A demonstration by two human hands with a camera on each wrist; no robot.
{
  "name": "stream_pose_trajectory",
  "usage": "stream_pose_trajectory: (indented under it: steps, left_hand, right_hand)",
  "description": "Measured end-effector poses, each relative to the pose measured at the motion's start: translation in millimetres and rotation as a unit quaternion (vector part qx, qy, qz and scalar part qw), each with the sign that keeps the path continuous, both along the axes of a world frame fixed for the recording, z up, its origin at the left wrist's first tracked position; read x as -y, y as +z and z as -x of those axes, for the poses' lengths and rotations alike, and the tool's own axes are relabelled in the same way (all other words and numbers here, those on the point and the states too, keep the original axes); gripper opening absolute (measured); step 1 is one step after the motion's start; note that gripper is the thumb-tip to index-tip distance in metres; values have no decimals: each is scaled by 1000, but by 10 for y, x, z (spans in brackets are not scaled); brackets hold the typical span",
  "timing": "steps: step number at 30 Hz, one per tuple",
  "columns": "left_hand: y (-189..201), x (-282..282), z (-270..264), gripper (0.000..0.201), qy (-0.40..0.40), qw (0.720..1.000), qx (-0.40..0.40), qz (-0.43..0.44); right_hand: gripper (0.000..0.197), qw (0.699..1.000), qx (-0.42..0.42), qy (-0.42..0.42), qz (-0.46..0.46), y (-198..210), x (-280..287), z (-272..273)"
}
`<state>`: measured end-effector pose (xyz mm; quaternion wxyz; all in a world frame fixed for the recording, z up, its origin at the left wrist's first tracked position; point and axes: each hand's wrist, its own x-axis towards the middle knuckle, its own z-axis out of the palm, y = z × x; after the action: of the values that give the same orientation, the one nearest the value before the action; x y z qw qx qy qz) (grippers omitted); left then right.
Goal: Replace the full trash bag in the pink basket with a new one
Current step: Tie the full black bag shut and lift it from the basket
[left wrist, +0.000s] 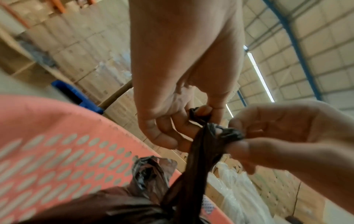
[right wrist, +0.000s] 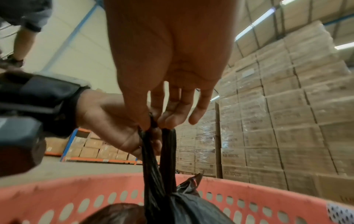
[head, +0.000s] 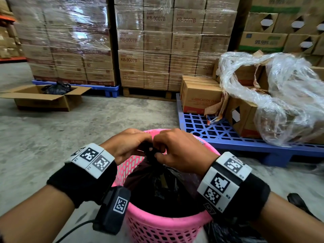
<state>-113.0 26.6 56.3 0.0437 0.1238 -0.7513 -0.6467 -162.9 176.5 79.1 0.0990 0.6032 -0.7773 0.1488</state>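
Both hands over the pink basket (head: 168,223) on the near floor: left hand (head: 126,146) and right hand (head: 182,151) each pinch a twisted strip of the black trash bag (head: 157,186) sitting inside. Wrist views show two separate strips (right wrist: 168,151); head view hides them behind knuckles.

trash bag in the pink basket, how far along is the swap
Early. Done: the black trash bag has its top gathered into strands. In hand: the left hand and right hand each pinch a strand above the pink basket, seemingly tying them. Left: lift the bag out, since it sits inside the basket, then fit a new one; none is clearly in view.
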Motion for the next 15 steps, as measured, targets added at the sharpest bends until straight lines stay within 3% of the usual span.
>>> stream_pose_trajectory:
  steps: [5,7,9,12,13,15]
  left_hand:
    - [-89,132,31,24,2,979,36,203]
    - [-138,247,28,33,8,960,64,272]
    - [-181,325,-6,40,17,917,117,380]
    - [-209,300,-63,34,54,799,161,576]
    - [-230,261,-67,32,62,781,155,602]
    - [-271,223,-42,31,65,779,137,609]
  right_hand:
    - [4,977,175,33,-119,48,-47,48]
    - [18,963,210,7,-171,67,-108,122]
    - [27,948,192,-54,-248,33,-199,247]
    - [10,908,125,-157,-367,-88,-334,322]
    - [14,902,111,-176,-377,-144,-356,318]
    - [17,899,100,-189,-382,-188,-359,301]
